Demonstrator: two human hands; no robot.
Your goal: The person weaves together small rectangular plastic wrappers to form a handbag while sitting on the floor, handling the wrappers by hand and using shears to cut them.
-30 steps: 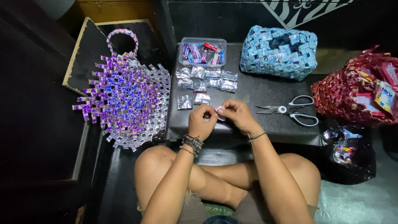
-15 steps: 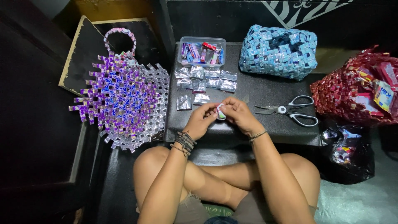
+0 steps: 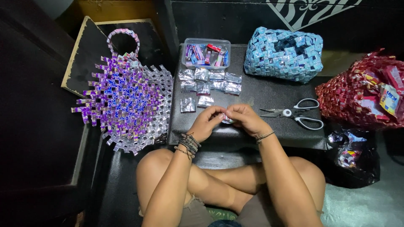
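Head view: left hand [image 3: 206,122] and right hand [image 3: 244,118] meet over front of dark counter [image 3: 269,90], fingers [image 3: 219,116] pinched shut on small folded wrapper piece [image 3: 227,119] between them. Piece looks light, thin, crinkly, likely slippery foil; best held at edges near fold. Silver foil squares [image 3: 208,84] lie in rows just beyond hands. Clear tub [image 3: 206,53] of coloured wrappers behind. Purple woven bag [image 3: 124,105] left; blue woven bag [image 3: 284,52] far right; scissors [image 3: 294,114] right; red wrapper heap [image 3: 364,96] at edge.
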